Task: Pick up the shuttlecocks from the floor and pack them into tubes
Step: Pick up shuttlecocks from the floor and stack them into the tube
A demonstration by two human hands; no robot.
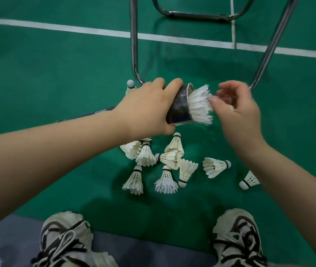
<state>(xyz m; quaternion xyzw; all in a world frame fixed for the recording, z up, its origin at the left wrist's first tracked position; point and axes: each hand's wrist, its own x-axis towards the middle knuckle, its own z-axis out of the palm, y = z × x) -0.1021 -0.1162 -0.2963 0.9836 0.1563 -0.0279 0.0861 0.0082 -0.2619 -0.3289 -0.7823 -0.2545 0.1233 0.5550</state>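
Head view: shuttlecock [199,106] half in tube [180,106] mouth, feathers sticking out, frayed. Light, fragile stuff, I'd say; push at feather rim gently, or take by cork. Left hand [147,110] wrapped tight round tube near mouth. Right hand [236,110] loosely curled, fingertips [214,100] touching feather tips, gripping nothing. Loose shuttlecocks [165,162] scattered on floor [57,74] below hands, near shoes [66,241].
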